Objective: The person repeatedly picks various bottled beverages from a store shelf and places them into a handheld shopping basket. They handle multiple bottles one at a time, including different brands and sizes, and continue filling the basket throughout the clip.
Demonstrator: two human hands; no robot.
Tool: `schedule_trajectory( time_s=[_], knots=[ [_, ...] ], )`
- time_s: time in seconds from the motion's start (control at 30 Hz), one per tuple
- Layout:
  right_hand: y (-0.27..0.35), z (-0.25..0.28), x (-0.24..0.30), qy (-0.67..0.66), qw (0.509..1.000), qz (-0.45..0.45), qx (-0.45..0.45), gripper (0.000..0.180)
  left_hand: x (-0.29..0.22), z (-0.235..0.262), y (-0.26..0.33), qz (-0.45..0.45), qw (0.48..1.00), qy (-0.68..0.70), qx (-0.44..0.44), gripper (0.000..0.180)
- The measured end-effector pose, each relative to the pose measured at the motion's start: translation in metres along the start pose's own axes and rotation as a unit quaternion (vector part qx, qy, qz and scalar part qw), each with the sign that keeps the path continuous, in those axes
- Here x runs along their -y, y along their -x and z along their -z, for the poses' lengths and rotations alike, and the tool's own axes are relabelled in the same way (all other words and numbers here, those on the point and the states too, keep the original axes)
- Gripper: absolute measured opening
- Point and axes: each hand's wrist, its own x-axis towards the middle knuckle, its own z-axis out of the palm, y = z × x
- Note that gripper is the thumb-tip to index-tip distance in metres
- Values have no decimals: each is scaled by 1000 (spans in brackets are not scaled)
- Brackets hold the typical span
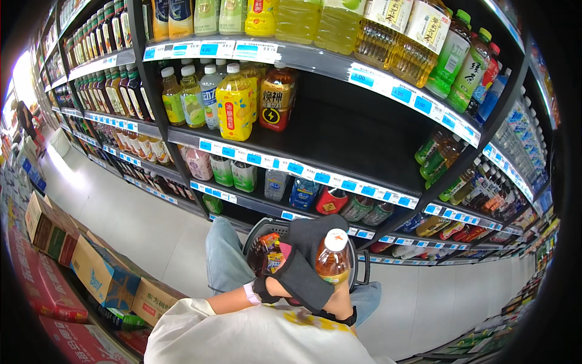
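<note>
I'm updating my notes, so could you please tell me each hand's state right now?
Left hand: beside the white-capped bottle; fingers hidden, so open or closed cannot be told.
Right hand: also by the bottle; its grip cannot be told.

My hand coverings [310,280]: dark grey. Bottle [331,262]: amber; cap [336,240] white, red mark. My shirt [242,335]: cream, yellow pattern. My jeans [227,261]: pale blue.

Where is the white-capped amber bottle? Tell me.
In the head view, the amber bottle is right of and below centre, against the dark gloves, right of the pink packet.
</note>
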Motion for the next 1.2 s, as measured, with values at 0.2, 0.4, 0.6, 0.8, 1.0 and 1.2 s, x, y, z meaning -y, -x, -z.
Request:
schedule_trajectory(
  time_s=[0.2, 0.4, 0.6, 0.8, 1.0, 1.2],
  knots=[
    [-6, 7, 0, -11, 997, -7, 80, 128, -3, -2, 8, 0, 1000, 11, -10, 49],
    [-5, -3, 10, 34, 999, 26, 2, 124, -6, -5, -12, -20, 992, -22, -126, 40],
    [6, -1, 13, 274, 956, 76, -78, 114, -13, -3, -21, -50, 974, -114, -191, 27],
    [14, 15, 2, 221, 974, 35, -33, 109, -22, -11, -20, -34, 973, -77, -213, 22],
    [35, 26, -11, 188, 980, -39, 55, 105, -30, -2, -16, -29, 989, -33, -140, 22],
    [46, 9, -26, 58, 997, -51, 20, 100, -30, 12, -22, 4, 990, 19, -142, 23]
  ],
)
